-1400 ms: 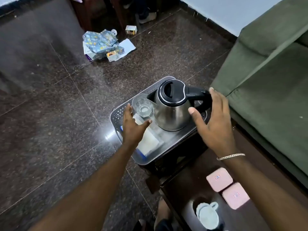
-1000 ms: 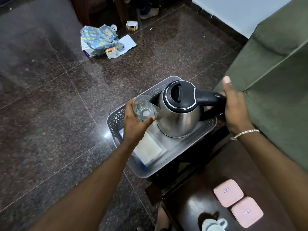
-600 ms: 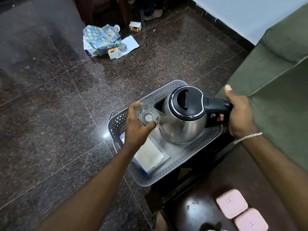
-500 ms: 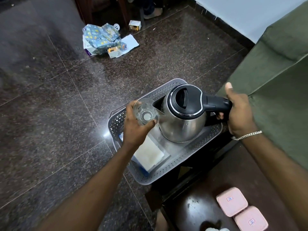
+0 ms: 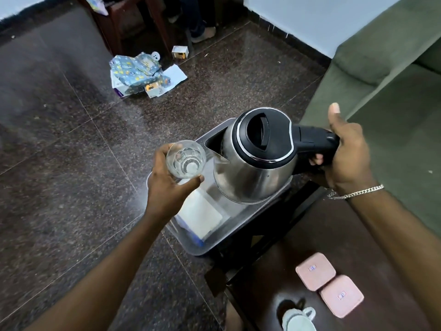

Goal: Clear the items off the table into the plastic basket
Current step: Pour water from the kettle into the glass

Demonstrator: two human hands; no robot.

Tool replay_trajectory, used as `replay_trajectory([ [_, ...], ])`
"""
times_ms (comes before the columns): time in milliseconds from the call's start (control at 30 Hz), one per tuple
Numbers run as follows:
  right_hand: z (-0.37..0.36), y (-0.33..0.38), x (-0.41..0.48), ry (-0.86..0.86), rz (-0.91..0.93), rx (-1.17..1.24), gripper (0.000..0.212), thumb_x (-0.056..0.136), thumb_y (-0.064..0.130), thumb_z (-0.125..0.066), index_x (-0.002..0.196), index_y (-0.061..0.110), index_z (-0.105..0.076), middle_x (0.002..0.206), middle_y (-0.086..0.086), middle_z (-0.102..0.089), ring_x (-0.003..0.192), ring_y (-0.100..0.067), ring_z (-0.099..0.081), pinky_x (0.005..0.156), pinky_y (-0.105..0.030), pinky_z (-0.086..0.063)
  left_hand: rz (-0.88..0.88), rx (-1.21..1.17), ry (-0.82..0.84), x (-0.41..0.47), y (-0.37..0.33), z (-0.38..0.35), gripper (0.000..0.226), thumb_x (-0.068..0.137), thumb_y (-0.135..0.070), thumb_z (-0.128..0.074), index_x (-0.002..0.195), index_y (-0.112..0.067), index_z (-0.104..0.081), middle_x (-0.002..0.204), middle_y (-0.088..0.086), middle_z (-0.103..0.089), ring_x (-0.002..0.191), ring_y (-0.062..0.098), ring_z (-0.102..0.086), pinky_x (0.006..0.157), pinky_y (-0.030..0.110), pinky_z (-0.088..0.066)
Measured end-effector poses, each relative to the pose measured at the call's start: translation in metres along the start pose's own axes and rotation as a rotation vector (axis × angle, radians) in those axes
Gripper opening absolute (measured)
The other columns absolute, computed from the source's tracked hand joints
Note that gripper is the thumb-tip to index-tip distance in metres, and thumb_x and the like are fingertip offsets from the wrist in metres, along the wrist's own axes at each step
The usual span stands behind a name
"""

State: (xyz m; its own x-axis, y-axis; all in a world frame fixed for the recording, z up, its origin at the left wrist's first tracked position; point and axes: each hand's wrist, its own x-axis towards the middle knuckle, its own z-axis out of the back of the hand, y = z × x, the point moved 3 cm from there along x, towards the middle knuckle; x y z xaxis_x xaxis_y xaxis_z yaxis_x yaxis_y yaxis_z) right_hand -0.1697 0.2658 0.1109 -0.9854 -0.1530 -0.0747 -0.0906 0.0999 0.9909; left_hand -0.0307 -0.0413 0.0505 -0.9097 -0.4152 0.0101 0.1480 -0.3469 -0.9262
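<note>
A grey plastic basket (image 5: 241,232) sits on a dark stool beside the dark wooden table (image 5: 322,237). My right hand (image 5: 346,158) grips the black handle of a steel electric kettle (image 5: 255,163), held above the basket. My left hand (image 5: 167,185) holds a clear drinking glass (image 5: 186,158) upright, just left of the kettle's spout. A white and blue box (image 5: 200,217) lies inside the basket under my left hand. On the table sit two pink square containers (image 5: 329,284) and a pale cup (image 5: 299,320) at the bottom edge.
A green sofa (image 5: 386,96) fills the right side, close to the basket. Gift-wrapped packages and papers (image 5: 140,75) lie on the dark granite floor farther back, near wooden furniture legs (image 5: 124,27) and a person's feet.
Both hands have closed on their items and lifted them: the right took the kettle's handle and raised it, the left raised the glass out of the basket.
</note>
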Motion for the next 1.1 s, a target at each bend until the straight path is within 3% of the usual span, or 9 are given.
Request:
replay_trajectory([
  [133,0.044,0.036,-0.03,-0.093,0.055,0.024,0.074,0.097,0.057,-0.051,0.036,0.015,-0.053,0.031,0.0,-0.041,0.029,-0.019,-0.037,0.041,-0.035,-0.021,-0.117,0.037,0.075,-0.012,-0.036,-0.021,0.079,0.071,-0.021,-0.094,0.132,-0.026,-0.045,0.125,0.0,-0.065,0.111,0.017,-0.068,0.093,0.032,-0.059],
  [300,0.12,0.065,-0.076,-0.23,0.069,-0.022,0.072,0.097,0.053,-0.051,0.035,0.015,-0.052,0.032,0.006,-0.042,0.028,-0.015,-0.038,0.038,-0.019,-0.028,-0.201,0.028,0.207,-0.037,-0.072,-0.074,0.078,0.068,-0.033,-0.092,0.13,-0.043,-0.045,0.133,-0.01,-0.061,0.124,0.018,-0.063,0.092,0.026,-0.058],
  [467,0.213,0.081,-0.135,-0.351,0.052,-0.199,0.079,0.089,0.066,-0.057,0.045,0.0,-0.055,0.035,-0.007,-0.046,0.03,-0.027,-0.039,0.039,-0.027,-0.031,-0.26,0.058,0.38,-0.082,-0.096,-0.149,0.084,0.066,-0.032,-0.093,0.133,-0.034,-0.043,0.128,-0.017,-0.064,0.116,0.003,-0.066,0.092,0.025,-0.054],
  [567,0.265,0.085,-0.172,-0.411,0.048,-0.283,0.08,0.09,0.066,-0.056,0.06,-0.008,-0.061,0.054,-0.04,-0.046,0.041,-0.052,-0.041,0.042,-0.052,-0.038,-0.29,0.063,0.502,-0.12,-0.106,-0.198,0.082,0.064,-0.028,-0.092,0.129,-0.037,-0.043,0.12,-0.019,-0.065,0.11,0.001,-0.066,0.089,0.017,-0.051],
  [633,0.297,0.088,-0.195,-0.445,0.038,-0.343,0.085,0.089,0.068,-0.057,0.069,-0.014,-0.06,0.061,-0.048,-0.046,0.05,-0.064,-0.045,0.046,-0.064,-0.04,-0.3,0.02,0.569,-0.151,-0.107,-0.23,0.084,0.063,-0.016,-0.093,0.127,-0.04,-0.045,0.119,-0.019,-0.065,0.11,0.001,-0.065,0.089,0.013,-0.048],
  [733,0.337,0.091,-0.224,-0.453,0.016,-0.449,0.092,0.088,0.071,-0.056,0.07,-0.019,-0.06,0.062,-0.05,-0.049,0.05,-0.054,-0.055,0.047,-0.059,-0.046,-0.307,-0.008,0.648,-0.2,-0.103,-0.269,0.091,0.06,-0.017,-0.092,0.131,-0.046,-0.043,0.123,-0.023,-0.061,0.113,-0.004,-0.063,0.091,0.005,-0.041],
  [867,0.371,0.093,-0.255,-0.389,0.007,-0.59,0.097,0.093,0.069,-0.051,0.061,-0.022,-0.043,0.055,-0.043,-0.039,0.046,-0.039,-0.041,0.042,-0.046,-0.036,-0.226,-0.033,0.733,-0.266,-0.081,-0.308,0.093,0.061,-0.018,-0.092,0.135,-0.046,-0.043,0.126,-0.02,-0.062,0.116,0.004,-0.063,0.094,0.013,-0.047],
  [967,0.389,0.09,-0.273,-0.301,-0.023,-0.705,0.086,0.099,0.065,-0.046,0.053,-0.005,-0.029,0.052,-0.023,-0.024,0.051,-0.028,-0.02,0.048,-0.043,-0.017,-0.18,-0.019,0.764,-0.31,-0.065,-0.329,0.09,0.062,-0.016,-0.09,0.135,-0.043,-0.044,0.126,-0.021,-0.061,0.119,0.008,-0.062,0.099,0.022,-0.049],
  [1100,0.4,0.077,-0.29,-0.206,-0.073,-0.835,0.085,0.101,0.06,-0.045,0.052,-0.009,-0.031,0.051,-0.01,-0.026,0.051,-0.021,-0.022,0.05,-0.044,-0.019,-0.133,0.002,0.796,-0.35,-0.045,-0.348,0.083,0.063,-0.01,-0.083,0.136,-0.029,-0.048,0.127,-0.014,-0.061,0.121,0.012,-0.061,0.101,0.037,-0.051],
])
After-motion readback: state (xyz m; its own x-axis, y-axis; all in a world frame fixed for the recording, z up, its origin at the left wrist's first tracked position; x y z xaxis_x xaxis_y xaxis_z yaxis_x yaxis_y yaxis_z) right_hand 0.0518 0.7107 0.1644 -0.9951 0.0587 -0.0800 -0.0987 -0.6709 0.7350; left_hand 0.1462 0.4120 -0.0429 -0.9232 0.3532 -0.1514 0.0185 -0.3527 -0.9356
